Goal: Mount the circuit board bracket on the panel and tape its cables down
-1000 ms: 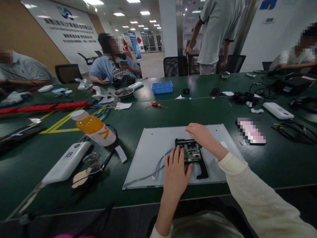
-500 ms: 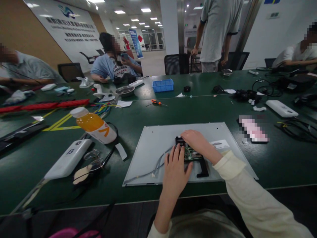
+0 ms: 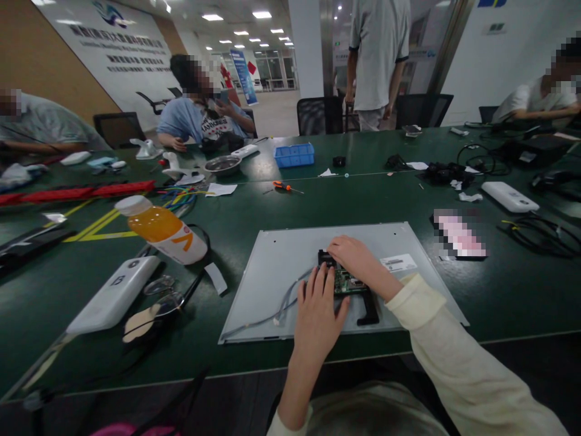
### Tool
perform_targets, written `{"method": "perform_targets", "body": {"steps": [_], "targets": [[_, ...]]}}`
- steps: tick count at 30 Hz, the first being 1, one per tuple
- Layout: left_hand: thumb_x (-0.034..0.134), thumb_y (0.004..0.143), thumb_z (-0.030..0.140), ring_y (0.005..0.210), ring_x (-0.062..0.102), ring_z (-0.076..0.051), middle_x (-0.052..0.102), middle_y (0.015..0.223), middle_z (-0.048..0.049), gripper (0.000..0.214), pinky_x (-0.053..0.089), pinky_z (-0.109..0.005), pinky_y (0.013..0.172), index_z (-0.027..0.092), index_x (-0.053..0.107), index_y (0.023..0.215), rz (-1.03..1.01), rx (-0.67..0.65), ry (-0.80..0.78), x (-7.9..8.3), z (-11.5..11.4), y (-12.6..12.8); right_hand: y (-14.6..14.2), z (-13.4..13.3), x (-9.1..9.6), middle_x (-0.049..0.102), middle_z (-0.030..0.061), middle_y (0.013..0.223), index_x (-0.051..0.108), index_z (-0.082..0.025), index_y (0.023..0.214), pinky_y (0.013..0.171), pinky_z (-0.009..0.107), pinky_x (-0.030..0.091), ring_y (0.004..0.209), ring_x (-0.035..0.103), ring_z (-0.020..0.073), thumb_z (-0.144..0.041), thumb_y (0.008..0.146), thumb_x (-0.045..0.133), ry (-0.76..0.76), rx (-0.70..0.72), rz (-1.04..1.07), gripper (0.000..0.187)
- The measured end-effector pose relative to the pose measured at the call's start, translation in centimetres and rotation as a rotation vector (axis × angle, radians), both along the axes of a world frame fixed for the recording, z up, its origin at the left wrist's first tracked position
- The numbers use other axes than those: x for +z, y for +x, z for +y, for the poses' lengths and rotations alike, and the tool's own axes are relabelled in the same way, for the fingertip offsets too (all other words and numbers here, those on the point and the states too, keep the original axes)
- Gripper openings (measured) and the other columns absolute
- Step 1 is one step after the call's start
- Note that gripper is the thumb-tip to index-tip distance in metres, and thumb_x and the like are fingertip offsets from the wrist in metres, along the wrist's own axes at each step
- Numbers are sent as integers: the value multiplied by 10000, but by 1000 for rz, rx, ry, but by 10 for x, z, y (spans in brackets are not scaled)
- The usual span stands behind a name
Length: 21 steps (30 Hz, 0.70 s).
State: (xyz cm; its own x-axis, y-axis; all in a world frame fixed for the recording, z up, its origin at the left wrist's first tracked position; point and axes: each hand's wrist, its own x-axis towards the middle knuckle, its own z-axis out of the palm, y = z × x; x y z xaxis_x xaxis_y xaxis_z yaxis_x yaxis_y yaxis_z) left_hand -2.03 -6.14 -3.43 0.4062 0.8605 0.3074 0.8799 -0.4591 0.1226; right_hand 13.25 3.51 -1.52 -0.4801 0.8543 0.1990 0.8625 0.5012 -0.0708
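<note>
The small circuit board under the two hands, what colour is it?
Green, on the circuit board in the head view.

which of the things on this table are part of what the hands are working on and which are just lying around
In hand: left hand and right hand on the green circuit board, which sits on the grey panel with its grey cable.

Lying about: juice bottle, orange screwdriver, blue bin, metal bowl.

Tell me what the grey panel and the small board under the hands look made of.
Grey panel: probably sheet metal, matte grey, flat, with small holes.
Small board: looks like green printed circuit laminate carrying tiny components, in a black, probably plastic frame.
Both hands, left hand and right hand, rest on it.
</note>
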Motion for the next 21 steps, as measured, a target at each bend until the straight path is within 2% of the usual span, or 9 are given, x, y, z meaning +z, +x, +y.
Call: {"method": "perform_targets", "body": {"steps": [7,12,17,21], "targets": [[401,935,408,1397,299,-281,336,1514,-123,586,313,-517,1099,152,290,1451,16,2,7,0,-1,0,0,1,-4,645,115,997,674,-127,963,856,317,422,999,542,212,-161,928,508,11,26,3,172],[417,931,394,1394,304,-281,349,1507,-124,575,319,-516,1094,156,305,1442,10,2,7,0,0,0,-2,-2,-2,637,128,986,671,-117,965,856,322,435,997,544,217,-137,932,472,7,21,7,202],[405,937,389,1400,294,-276,353,1503,-134,575,295,-509,1110,123,301,1437,-11,-6,13,-1,-1,0,0,-5,-1,640,120,1000,663,-123,1039,887,321,437,994,557,206,-184,951,435,-10,12,138,251],[405,936,396,1407,277,-272,338,1512,-131,607,286,-507,1119,114,261,1454,-16,7,0,0,-2,1,3,-3,0,649,100,1014,669,-148,1021,900,320,445,988,573,193,-207,939,449,-38,-3,260,242]]}}
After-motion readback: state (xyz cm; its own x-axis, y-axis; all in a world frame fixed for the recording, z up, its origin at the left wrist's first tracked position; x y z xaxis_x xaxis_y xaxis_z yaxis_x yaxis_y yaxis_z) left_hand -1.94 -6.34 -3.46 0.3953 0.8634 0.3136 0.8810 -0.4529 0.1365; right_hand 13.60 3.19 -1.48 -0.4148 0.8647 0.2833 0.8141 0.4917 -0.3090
